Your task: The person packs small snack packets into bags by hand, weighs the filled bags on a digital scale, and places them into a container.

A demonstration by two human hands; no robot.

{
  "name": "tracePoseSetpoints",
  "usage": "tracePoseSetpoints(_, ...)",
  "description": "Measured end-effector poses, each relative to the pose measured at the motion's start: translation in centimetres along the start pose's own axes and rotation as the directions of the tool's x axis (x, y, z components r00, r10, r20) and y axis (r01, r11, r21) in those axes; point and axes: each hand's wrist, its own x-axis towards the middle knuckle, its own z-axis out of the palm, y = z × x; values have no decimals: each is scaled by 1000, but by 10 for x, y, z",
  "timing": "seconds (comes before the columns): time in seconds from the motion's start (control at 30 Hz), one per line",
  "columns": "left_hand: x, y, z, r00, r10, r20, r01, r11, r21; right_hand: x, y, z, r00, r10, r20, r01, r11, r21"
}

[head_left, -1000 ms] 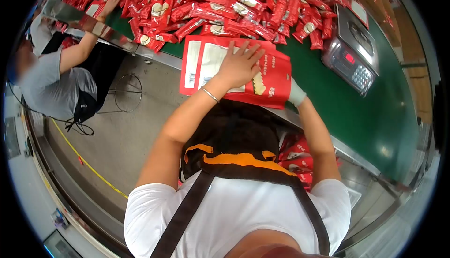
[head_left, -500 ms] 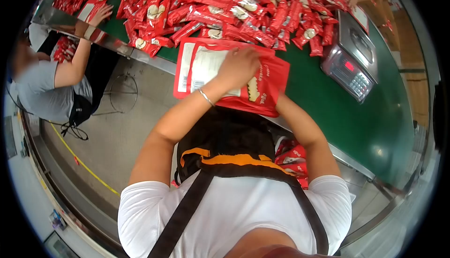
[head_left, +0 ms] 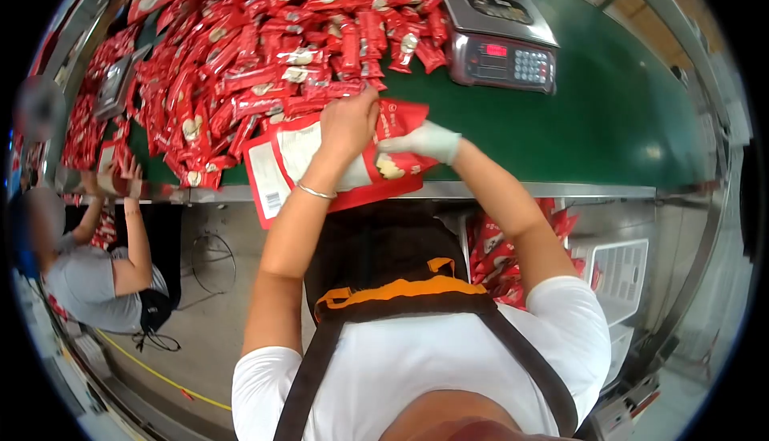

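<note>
A large red pouch with white printed panels and a barcode lies tilted in front of me at the table's near edge. My left hand, with a bracelet at its wrist, is closed at the pouch's upper edge; its fingertips are partly hidden. On the right side, my right hand in a white glove grips the pouch, thumb on the printed face and the other fingers largely out of sight. Just beyond the pouch lies a heap of small red packets, some close to my left hand.
A digital scale with a red display stands on the green table. Another metal scale sits at the left, near a co-worker. Below the table are red packages and a white crate.
My right hand, hidden behind the pouch before, now shows its glove at the pouch's right side. The pouch has tilted, and my left hand has moved to its upper edge. The view has turned.
</note>
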Motion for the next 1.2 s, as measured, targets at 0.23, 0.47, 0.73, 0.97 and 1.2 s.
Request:
tracePoseSetpoints(0.23,-31,22,-21,926,203,-318,-225,974,-33,57,3,-79,884,-155,-441,250,954,167)
tracePoseSetpoints(0.47,-121,9,63,924,70,375,-184,943,277,127,55,-266,632,130,-764,329,848,417)
tracePoseSetpoints(0.73,-128,0,75,931,103,349,-211,934,287,-3,119,-216,501,273,-821,275,849,450)
tracePoseSetpoints(0.97,-126,-2,77,950,97,297,-181,946,268,-33,136,-180,513,-9,-858,340,920,194)
tracePoseSetpoints(1.2,-128,-6,78,962,95,255,-155,961,227,-22,118,-196,517,207,-830,264,884,385)
